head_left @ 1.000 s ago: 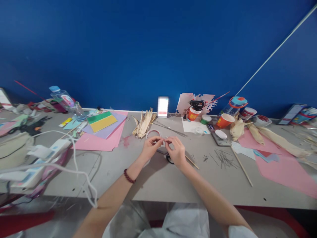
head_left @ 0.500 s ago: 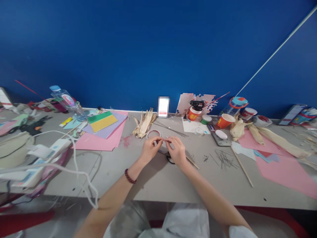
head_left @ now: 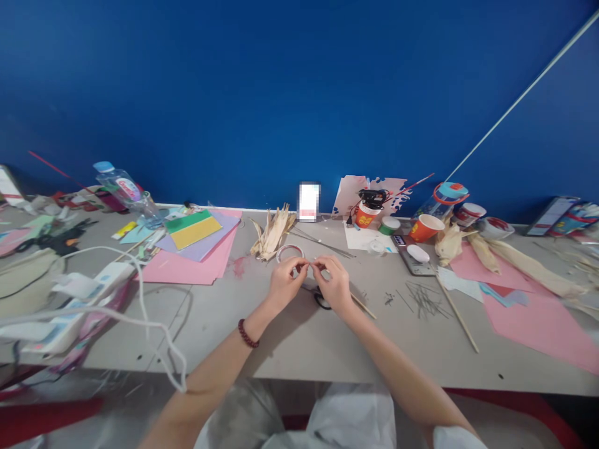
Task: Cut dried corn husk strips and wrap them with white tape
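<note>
Over the middle of the grey table, my left hand (head_left: 286,279) and my right hand (head_left: 333,284) meet fingertip to fingertip. Both are closed in a pinch; whatever sits between the fingers is too small to make out. Just behind my left hand lies a roll of tape (head_left: 290,251), partly covered by it. Black-handled scissors (head_left: 322,299) rest under my right hand, mostly hidden. A thin wooden stick (head_left: 364,306) pokes out to the right of that hand. Dried corn husks (head_left: 272,234) lie beyond my left hand, beside some thin wires (head_left: 322,242).
Coloured paper sheets (head_left: 187,267), a plastic bottle (head_left: 122,187) and a power strip (head_left: 88,308) with white cables are at left. To the right are paper cups (head_left: 427,228), a phone (head_left: 413,257), cut wires (head_left: 425,299) and pink paper (head_left: 538,324). A blue wall (head_left: 281,112) stands behind.
Almost nothing differs. My left wrist has shifted very slightly to the right, and both hands keep their fingertips pinched together at the same spot.
</note>
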`<state>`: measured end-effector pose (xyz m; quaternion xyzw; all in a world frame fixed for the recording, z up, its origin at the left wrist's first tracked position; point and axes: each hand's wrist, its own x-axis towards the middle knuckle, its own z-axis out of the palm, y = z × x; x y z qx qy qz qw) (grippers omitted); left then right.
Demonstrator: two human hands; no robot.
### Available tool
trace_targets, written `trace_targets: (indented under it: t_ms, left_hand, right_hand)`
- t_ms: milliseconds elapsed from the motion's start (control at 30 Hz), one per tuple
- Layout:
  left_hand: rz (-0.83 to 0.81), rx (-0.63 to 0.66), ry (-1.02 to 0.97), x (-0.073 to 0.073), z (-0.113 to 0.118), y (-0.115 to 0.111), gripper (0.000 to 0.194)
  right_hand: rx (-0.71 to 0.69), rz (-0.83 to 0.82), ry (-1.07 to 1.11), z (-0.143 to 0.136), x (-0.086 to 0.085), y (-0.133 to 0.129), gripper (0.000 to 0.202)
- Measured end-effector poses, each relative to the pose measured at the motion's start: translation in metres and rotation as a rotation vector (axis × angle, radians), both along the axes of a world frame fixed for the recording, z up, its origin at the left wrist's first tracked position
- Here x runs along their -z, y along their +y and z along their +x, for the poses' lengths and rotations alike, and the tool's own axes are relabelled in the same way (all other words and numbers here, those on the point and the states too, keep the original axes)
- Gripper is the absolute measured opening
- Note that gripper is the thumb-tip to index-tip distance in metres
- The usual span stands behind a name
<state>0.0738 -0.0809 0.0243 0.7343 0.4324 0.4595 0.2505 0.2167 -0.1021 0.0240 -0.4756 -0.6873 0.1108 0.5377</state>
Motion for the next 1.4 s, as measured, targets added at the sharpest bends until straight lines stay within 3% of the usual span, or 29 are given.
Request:
trace_targets:
  t_ms: [167,333,467,700,933,1067,1400]
  left_hand:
    - [0.039,0.032,0.018,-0.003,-0.001,-0.001,0.017]
    - [0.108,0.053,0.042,-0.004,-0.003,0.001,0.016]
    - [0.212,0.065,0.086,-0.005,-0.005,0.003,0.016]
    - [0.475,0.06,0.203,-0.007,-0.008,0.004,0.018]
    - [0.589,0.028,0.246,-0.001,-0.011,0.006,0.019]
    - [0.567,0.035,0.225,-0.002,-0.011,0.006,0.02]
    - [0.313,0.067,0.087,-0.007,-0.005,0.001,0.021]
  right_hand:
    - [-0.036,-0.167,0.182,-0.001,-0.001,0.002,0.01]
    - [-0.077,-0.343,0.41,0.001,0.005,0.007,0.023]
    - [-0.155,-0.417,0.361,0.006,0.005,0.01,0.024]
    - [-0.181,-0.343,0.195,0.012,-0.001,0.011,0.019]
    - [-0.261,-0.452,0.347,0.011,0.003,0.013,0.019]
    - [-0.286,-0.522,0.463,0.01,0.004,0.013,0.023]
    - [-0.198,-0.42,0.485,0.006,-0.002,0.009,0.021]
